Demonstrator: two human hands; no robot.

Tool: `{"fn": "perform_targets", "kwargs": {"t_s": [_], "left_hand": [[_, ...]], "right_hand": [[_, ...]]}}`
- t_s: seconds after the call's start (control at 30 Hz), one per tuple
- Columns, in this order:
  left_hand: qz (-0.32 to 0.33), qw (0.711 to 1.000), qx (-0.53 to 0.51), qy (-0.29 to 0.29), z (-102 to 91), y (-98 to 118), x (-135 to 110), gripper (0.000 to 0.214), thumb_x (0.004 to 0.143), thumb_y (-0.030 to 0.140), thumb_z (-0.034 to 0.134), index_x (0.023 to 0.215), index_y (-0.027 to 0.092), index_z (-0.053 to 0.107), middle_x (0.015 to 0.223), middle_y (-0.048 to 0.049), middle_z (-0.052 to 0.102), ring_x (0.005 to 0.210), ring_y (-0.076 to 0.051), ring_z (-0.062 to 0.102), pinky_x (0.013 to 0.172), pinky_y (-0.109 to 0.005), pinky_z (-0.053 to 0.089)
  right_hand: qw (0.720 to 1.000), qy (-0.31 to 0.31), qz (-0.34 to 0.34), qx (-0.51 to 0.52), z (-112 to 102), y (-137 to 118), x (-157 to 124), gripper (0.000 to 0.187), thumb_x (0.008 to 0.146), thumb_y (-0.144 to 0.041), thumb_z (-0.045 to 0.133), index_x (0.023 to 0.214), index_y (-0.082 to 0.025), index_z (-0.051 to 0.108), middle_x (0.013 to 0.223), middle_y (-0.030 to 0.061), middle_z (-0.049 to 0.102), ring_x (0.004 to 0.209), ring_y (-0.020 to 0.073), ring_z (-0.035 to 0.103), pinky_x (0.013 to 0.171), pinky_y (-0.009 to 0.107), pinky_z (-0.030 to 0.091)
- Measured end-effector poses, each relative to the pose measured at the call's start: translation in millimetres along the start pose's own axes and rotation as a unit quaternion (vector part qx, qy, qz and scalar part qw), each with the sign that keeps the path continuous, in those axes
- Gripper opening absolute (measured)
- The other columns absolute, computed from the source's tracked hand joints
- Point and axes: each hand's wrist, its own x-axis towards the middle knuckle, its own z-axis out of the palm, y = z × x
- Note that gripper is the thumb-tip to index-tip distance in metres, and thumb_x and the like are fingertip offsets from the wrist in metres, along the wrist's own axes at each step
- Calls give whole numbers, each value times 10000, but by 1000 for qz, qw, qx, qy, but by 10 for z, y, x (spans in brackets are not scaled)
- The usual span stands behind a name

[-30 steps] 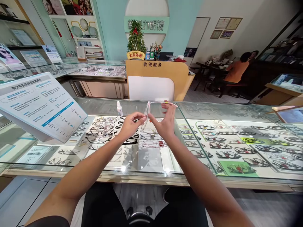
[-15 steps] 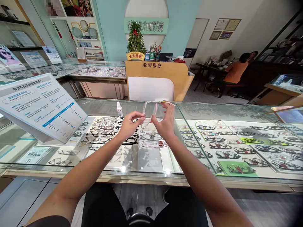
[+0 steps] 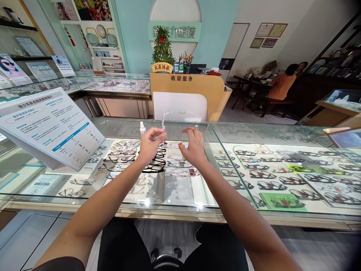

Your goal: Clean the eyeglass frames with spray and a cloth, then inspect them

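My left hand point(image 3: 149, 145) pinches a clear, thin-rimmed pair of glasses point(image 3: 169, 113) at one corner and holds it upright above the glass display counter point(image 3: 180, 201). One temple stretches to the right over my right hand. My right hand point(image 3: 192, 148) hovers just right of the frame with its fingers curved and apart, touching nothing that I can see. A small white dropper bottle point(image 3: 142, 128) stands on the counter right beside my left hand. Several spectacle frames point(image 3: 158, 165) lie in rows under the glass below both hands.
A tilted printed sign point(image 3: 47, 124) stands on the counter at the left. Behind the counter is a wooden cashier desk point(image 3: 186, 94) with a potted plant point(image 3: 161, 49). A person in orange point(image 3: 282, 84) sits at a table at the back right. More display cases lie left and right.
My right hand has let go of the glasses and dropped slightly. My left hand has swung the frame left and up, so it now stands alone in that hand.
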Motion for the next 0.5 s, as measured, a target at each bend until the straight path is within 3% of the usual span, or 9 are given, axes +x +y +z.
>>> {"fn": "perform_targets", "kwargs": {"t_s": [0.13,0.27,0.5], "left_hand": [[11,999,28,-26,28,-7,-53,450,784,611,956,925,227,770,1157,-94,795,1112,-263,758,828,-361,653],[16,997,43,-63,70,29,-119,357,814,537,950,904,234,784,1289,-108,770,1283,-304,721,973,-414,635],[-4,995,20,-95,97,82,-147,392,795,576,963,893,237,793,1339,-107,757,1315,-314,704,1081,-490,622]], "right_hand": [[998,-20,-45,43,-13,-103,-33,414,927,-244,664,1340,-224,656,1469,169,680,1377,382,599,1220,610,465],[985,-47,-105,129,16,-208,-87,346,1044,-410,670,1356,-262,678,1396,137,757,1363,350,655,1175,580,531],[980,-63,-102,157,48,-256,-137,295,1059,-406,685,1310,-252,711,1332,140,801,1301,346,706,1094,565,593]]}}
